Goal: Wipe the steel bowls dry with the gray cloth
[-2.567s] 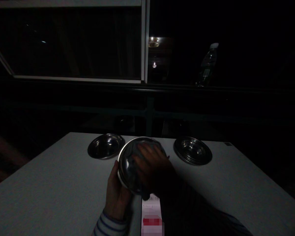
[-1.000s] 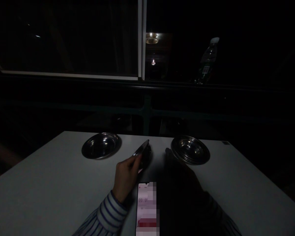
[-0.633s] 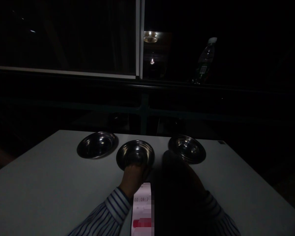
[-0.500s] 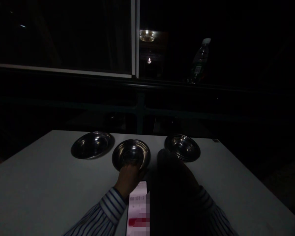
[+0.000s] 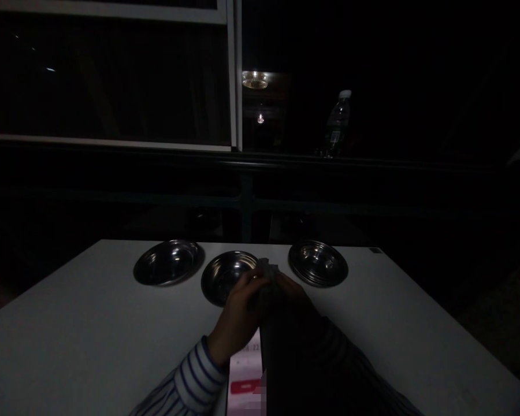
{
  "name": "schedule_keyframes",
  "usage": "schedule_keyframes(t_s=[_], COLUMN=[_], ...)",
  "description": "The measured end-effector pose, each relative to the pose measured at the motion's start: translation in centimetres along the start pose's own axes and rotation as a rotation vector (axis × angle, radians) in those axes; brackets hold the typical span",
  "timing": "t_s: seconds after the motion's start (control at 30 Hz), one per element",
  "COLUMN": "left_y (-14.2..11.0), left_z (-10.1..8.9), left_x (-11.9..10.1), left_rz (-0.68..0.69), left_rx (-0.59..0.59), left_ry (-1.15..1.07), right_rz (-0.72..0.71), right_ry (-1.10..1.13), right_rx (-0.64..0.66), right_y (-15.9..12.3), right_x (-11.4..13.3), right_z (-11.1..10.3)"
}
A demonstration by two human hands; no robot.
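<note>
My left hand and my right hand meet just right of the middle steel bowl. Between their fingertips is a crumpled greyish wad, cloth or paper; the dark hides which. Both hands are closed on it, though the right one lies in deep shadow. The middle bowl's right rim is partly behind my left fingers. To the left stands another shiny steel bowl, and to the right a stack of steel bowls.
A lit phone showing a timer lies on the white table, partly under my arms. Beyond the table's far edge are a dark rail and a window frame. A plastic bottle stands on the ledge.
My left hand has come up from the middle bowl's near rim and moved right. My right hand has moved in beside it, and the wad now shows between them. The view has shifted slightly.
</note>
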State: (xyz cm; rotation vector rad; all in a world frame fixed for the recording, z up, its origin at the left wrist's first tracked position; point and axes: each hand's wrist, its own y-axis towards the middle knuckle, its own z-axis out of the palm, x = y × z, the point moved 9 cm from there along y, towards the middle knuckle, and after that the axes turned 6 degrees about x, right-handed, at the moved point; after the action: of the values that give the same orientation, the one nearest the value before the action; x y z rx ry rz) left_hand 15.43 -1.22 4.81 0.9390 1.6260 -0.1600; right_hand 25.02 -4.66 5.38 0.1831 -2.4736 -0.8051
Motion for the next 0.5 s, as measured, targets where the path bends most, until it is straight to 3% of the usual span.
schedule_keyframes(t_s=[0.1, 0.27, 0.4, 0.5], left_y=[0.2, 0.6, 1.2, 1.3], left_z=[-2.0, -4.6, -4.8, -4.2], left_x=[0.5, 0.1, -0.7, -0.4], left_rz=[-0.162, -0.311, -0.346, -0.413], left_rx=[-0.095, -0.210, -0.221, -0.205], left_ry=[-0.166, -0.378, -0.523, -0.681], right_rz=[-0.035, 0.110, 0.233, 0.212], right_ry=[0.060, 0.205, 0.330, 0.356], right_rx=[0.023, -0.021, -0.083, -0.056], right_y=[0.0, 0.9, 2.1, 3.0], right_x=[0.5, -1.2, -2.6, -1.9], right_z=[-1.1, -3.6, -4.6, -4.4])
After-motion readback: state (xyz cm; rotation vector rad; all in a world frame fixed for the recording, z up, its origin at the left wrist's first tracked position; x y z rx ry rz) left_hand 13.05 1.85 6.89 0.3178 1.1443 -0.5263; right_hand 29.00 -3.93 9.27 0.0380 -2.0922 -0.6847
